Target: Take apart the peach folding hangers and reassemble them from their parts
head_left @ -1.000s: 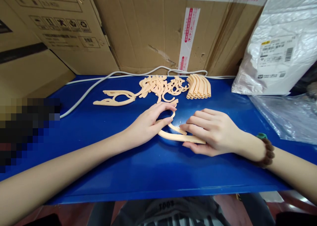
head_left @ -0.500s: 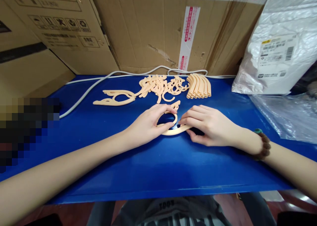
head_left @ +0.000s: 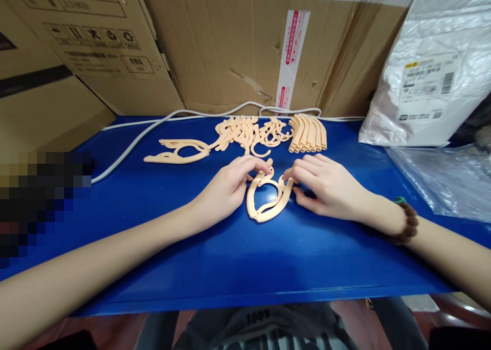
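A cream plastic folding hanger lies on the blue table in front of me. Its two curved arms are folded up into a narrow V, joined at the near end, with a thin curved piece between them. My left hand grips the top of the left arm, index finger over it and thumb at its side. On the other side, the fingertips of my right hand hold the upper end of the right arm. My fingers partly hide both upper ends.
Behind my hands are a folded set of hanger parts, a heap of small cream pieces, hooks and a row of curved arms. A white cable runs along the cardboard box. A white parcel bag stands right.
The hanger's arms have swung from spread out to folded together, their joint now nearer me. Both hands have shifted slightly away, the left one also a little to the left.
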Available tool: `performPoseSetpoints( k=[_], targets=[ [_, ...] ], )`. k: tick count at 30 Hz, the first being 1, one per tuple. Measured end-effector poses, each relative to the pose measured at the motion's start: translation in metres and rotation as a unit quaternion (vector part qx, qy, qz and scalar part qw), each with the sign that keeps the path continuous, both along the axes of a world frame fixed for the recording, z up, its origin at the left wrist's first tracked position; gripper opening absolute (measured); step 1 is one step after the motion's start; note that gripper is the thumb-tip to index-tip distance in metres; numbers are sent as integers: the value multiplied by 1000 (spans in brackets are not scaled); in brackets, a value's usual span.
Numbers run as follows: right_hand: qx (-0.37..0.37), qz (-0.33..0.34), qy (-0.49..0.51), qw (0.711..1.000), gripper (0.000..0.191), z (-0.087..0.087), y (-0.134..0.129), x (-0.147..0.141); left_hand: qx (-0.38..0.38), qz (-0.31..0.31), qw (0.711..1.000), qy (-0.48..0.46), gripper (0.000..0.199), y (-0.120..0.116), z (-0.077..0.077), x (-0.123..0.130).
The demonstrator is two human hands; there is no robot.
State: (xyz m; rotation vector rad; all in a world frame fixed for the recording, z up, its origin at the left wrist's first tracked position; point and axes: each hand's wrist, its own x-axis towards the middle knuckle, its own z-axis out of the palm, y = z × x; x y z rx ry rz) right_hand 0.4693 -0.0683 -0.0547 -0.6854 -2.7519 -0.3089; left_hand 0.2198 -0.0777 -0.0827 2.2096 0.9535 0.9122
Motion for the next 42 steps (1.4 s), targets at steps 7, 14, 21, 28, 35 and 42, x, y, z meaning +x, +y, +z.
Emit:
performPoseSetpoints(
  k=[7, 14, 21, 28, 35, 42],
  targets=[
    [-23, -21, -2, 1000, 25, 2, -1, 0, 77, 2, 994, 76, 45, -4, 2, 0],
    [-170, 29, 50, 984, 56, -4, -4, 1, 45, -7, 992, 121, 62, -9, 4, 3],
    [-156, 16, 58, 986, 71, -7, -3, -1, 37, -11, 992, 123, 91, -7, 1, 3],
    [-99, -25, 48, 994, 66, -5, -1, 0, 19, 9, 991, 132, 98, -8, 2, 3],
    [-115, -24, 83, 990, 68, -6, -6, -3, 9, -11, 985, 175, 88, -11, 16, 9],
    [-71, -16, 148, 986, 72, 6, -6, 0, 122, -2, 965, 233, 78, -2, 50, -25]
  ],
)
